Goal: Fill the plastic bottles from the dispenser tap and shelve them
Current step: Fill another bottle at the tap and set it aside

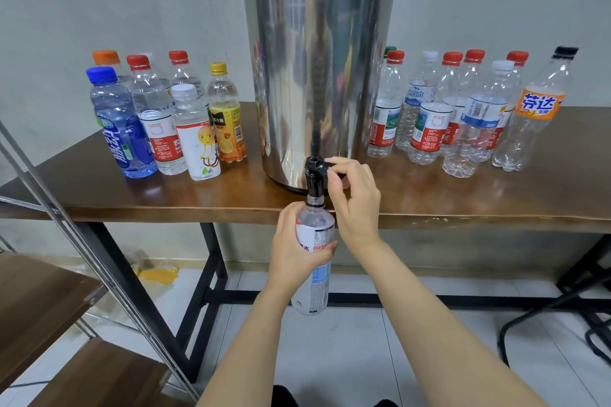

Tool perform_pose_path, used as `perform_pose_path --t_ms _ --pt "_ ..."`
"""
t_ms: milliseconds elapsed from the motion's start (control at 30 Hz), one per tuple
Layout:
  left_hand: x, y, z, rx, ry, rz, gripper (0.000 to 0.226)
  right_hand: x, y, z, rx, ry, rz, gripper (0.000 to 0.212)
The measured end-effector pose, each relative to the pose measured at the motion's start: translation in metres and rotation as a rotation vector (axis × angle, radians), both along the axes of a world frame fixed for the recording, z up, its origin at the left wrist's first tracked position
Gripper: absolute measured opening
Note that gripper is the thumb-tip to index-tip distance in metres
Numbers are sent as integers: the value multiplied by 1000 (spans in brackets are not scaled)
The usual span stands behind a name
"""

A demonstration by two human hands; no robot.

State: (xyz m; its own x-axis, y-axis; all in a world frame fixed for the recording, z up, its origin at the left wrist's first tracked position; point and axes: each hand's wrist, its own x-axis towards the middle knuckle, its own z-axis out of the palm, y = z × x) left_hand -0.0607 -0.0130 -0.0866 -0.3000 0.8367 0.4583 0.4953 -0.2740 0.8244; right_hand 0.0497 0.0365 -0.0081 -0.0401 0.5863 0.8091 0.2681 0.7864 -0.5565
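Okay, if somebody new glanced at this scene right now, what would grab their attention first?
The tall steel dispenser dominates the middle of the wooden table. The right hand pinches its black tap lever, and the left hand grips a white-labelled bottle under the spout. Capped plastic bottles flank the dispenser, a colourful group on its left and mostly clear ones on its right.

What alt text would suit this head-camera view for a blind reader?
The left hand holds an uncapped bottle under a steel dispenser's tap while the right hand grips its lever. Capped bottles stand on the table either side.
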Motion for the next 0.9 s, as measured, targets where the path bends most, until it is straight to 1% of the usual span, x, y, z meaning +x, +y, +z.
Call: perform_pose_path --t_ms 900 --pt "-3 0 1 -23 27 4 79 -5 -1 -2 -24 48 1 26"
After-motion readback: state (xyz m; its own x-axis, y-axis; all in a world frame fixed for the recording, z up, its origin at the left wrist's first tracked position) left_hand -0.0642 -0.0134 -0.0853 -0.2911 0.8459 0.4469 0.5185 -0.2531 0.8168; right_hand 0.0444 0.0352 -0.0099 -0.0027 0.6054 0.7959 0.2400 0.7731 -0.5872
